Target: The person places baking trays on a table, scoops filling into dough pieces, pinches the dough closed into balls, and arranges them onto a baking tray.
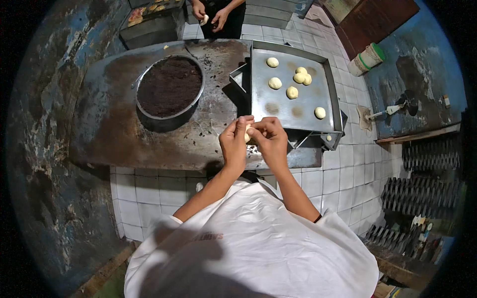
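Observation:
A small piece of pale dough (247,135) is pinched between my two hands, close to the table's near edge. My left hand (233,141) closes on it from the left, and my right hand (270,140) presses it with bent fingers from the right; part of the dough is hidden by the fingers. Just beyond my hands lies a metal tray (261,107) with several round dough balls, among them one ball (292,92) near the middle and another (320,113) at the right. To the left stands a round metal bowl (170,87) filled with dark brown crumbly filling.
The worn metal table (109,119) carries dark crumbs. Under the tray, the corners of other trays (240,78) stick out. Across the table another person's hands (211,16) hold a pale piece. White buckets (366,59) with green lids stand by the right wall.

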Tool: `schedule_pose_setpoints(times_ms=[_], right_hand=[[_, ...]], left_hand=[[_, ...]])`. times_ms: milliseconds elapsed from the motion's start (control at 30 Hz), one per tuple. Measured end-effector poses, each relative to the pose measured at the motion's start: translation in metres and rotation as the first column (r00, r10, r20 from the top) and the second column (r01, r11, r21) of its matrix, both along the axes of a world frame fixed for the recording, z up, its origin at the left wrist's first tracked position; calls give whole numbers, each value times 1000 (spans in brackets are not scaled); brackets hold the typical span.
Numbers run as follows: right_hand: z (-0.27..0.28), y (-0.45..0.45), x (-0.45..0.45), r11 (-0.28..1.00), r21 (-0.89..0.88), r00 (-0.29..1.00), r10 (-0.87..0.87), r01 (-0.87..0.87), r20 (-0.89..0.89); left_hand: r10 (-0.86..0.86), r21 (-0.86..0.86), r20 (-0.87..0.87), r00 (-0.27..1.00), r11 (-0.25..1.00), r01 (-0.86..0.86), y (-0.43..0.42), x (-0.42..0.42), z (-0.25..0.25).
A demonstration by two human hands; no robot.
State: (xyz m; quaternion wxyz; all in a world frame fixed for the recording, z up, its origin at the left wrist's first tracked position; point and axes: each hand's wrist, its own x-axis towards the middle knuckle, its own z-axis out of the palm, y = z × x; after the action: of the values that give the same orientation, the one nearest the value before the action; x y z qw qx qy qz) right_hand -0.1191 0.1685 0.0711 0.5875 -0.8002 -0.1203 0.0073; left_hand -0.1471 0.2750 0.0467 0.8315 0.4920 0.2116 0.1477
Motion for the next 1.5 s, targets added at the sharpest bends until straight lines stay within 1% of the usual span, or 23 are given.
schedule_pose_setpoints(times_ms=[100,200,267,367,400,467,533,567,600,633,733,800,833,967,1067,1133,1167,1200,1300,1400,1433,1467,1500], right_hand=[[-6,-35,22,981,176,954,128,-82,-272],[-30,-82,47,858,395,695,502,-328,-514],[-33,-113,68,801,346,519,586,-489,-623],[-13,-124,112,684,318,422,682,-657,-597],[-12,-124,131,684,238,437,654,-690,-617],[-5,-111,163,583,-482,750,582,-654,-314],[-76,-112,190,708,-574,755,617,-411,222],[-94,-115,201,576,-683,690,709,-449,144],[-86,-115,195,351,-740,673,717,-574,-181],[-106,-122,201,401,-742,610,792,-538,-14],[-124,-123,237,306,-834,534,845,-460,16],[-108,-94,242,560,-596,708,706,-575,-20],[-136,-78,242,700,-592,702,649,-400,293],[-177,-56,225,655,-720,614,672,-232,413],[-166,-68,222,682,-687,590,670,-250,450],[-158,-86,246,638,-643,593,732,-424,335],[-152,-105,258,626,-693,656,696,-357,291],[-137,-115,250,786,-615,711,471,-68,523],[-133,-153,256,706,-686,720,382,177,579],[-149,-173,276,593,-788,742,453,163,494],[-125,-170,268,695,-719,921,271,14,280],[-112,-169,261,802,-590,994,107,-88,-2],[-114,-181,266,954,-191,953,182,-231,-241]], left_hand=[[-168,199,166,972,971,134,-24,8,2],[-386,541,125,914,799,264,-37,19,-15],[-452,448,8,892,799,401,-50,15,-10],[-320,220,29,947,926,306,-54,13,-20],[-240,190,5,971,953,235,-48,13,-19],[-47,138,-53,997,989,54,-30,0,-17],[140,187,-123,982,976,-116,-16,-23,-36],[186,230,-141,972,961,-151,-8,-40,-40],[236,279,-147,961,942,-189,-1,-55,-42],[258,289,-139,956,934,-210,3,-69,-44],[450,317,-208,869,871,-376,5,-116,-54],[597,257,-296,746,801,-540,0,-131,-69],[614,266,-380,692,788,-555,-5,-128,-63],[552,167,-195,811,833,-527,-17,-121,-76],[516,222,-161,841,849,-479,-31,-111,-60],[513,247,-158,844,848,-469,-31,-103,-55],[510,255,-150,847,848,-465,-34,-102,-50],[507,257,-156,848,849,-461,-33,-103,-54],[403,250,-156,902,899,-358,-30,-84,-63],[203,310,-184,962,941,-139,-45,-28,-55],[135,324,-143,980,942,-83,-51,-10,-44],[33,335,-130,991,942,13,-55,7,-41],[-70,350,-116,991,931,106,-57,25,-37]])
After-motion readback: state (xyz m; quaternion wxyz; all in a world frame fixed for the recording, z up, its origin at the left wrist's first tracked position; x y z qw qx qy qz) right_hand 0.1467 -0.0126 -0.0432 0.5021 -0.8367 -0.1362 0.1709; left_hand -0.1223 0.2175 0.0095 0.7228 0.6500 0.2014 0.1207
